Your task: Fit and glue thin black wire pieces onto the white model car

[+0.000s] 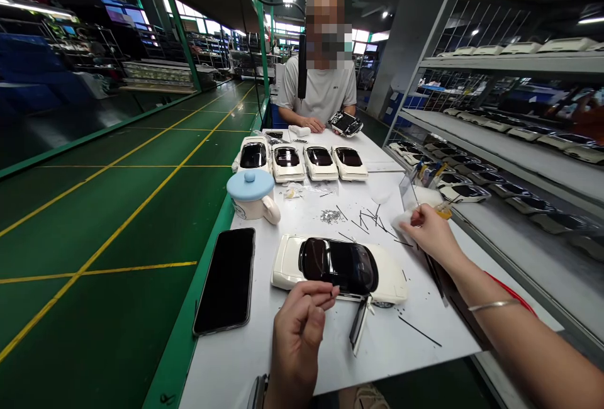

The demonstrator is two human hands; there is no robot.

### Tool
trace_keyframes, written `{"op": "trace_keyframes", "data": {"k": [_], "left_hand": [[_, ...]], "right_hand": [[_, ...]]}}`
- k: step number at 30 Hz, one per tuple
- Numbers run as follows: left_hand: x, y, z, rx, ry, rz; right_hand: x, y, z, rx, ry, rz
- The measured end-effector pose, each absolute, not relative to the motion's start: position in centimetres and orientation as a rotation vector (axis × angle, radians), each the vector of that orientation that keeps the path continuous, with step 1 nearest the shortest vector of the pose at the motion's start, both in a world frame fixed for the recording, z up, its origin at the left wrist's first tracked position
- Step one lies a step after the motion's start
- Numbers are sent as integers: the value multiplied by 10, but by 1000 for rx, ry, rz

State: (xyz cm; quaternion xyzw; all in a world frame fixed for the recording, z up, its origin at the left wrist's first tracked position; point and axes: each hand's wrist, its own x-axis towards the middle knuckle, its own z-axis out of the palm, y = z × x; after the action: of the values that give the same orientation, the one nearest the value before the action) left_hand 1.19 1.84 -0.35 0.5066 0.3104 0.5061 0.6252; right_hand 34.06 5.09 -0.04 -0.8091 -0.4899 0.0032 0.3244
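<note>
A cream model car (pixel 287 258) with a black roof lies in front of me, its near door (pixel 359 326) swung out. My left hand (pixel 298 336) is at the car's near side, fingers curled together; a tiny dark bit shows at the fingertips, too small to name. Over at the table's right side, my right hand (pixel 430 233) pinches at a white, soft-looking wad (pixel 402 220); its exact kind is unclear. Thin black strips (pixel 361 221) are scattered beyond the car, beside a small pile of silvery bits (pixel 331 215). Another strip (pixel 419 331) lies nearer me.
A phone (pixel 225 280) and a blue-lidded mug (pixel 252 198) stand at the left edge. Several cream model cars (pixel 321 163) line up farther back. Opposite sits a person (pixel 325 91) holding a dark car underside (pixel 345 124). Racks (pixel 495 129) of model cars flank the right.
</note>
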Motion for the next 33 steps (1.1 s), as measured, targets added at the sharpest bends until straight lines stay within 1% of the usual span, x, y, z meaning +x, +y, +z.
{"op": "trace_keyframes", "data": {"k": [3,7,10,13,15,19,22,23,25,26,27,30,32,33], "left_hand": [[12,18,-4,1163,707,1155],[10,19,-6,1171,677,1132],[9,20,-7,1212,667,1107],[8,21,-7,1299,658,1088],[8,22,-7,1336,659,1084],[7,21,-7,1358,664,1090],[7,21,-8,1370,671,1082],[7,21,-9,1371,668,1081],[7,21,-9,1369,656,1086],[7,21,-8,1368,651,1090],[6,21,-8,1369,649,1090],[5,20,-6,1380,659,1084],[5,20,-5,1390,667,1085],[5,20,-4,1395,672,1091]], "right_hand": [[352,49,0,-2160,-1389,14],[361,10,7,-2181,-1581,15],[363,-24,5,-2092,-1952,39],[362,-42,-5,-1935,-2312,-190],[361,-45,-11,-1845,-2421,-336],[351,-46,-3,-1673,-2482,-422],[327,-52,15,-1576,-2159,-426],[314,-55,21,-1525,-1972,-393],[283,-57,31,-1407,-1541,-227],[267,-56,35,-1348,-1350,-78],[251,-54,39,-1307,-1228,150],[216,-37,44,-1287,-1008,756],[204,-25,44,-1317,-917,999],[201,-21,44,-1338,-889,1066]]}}
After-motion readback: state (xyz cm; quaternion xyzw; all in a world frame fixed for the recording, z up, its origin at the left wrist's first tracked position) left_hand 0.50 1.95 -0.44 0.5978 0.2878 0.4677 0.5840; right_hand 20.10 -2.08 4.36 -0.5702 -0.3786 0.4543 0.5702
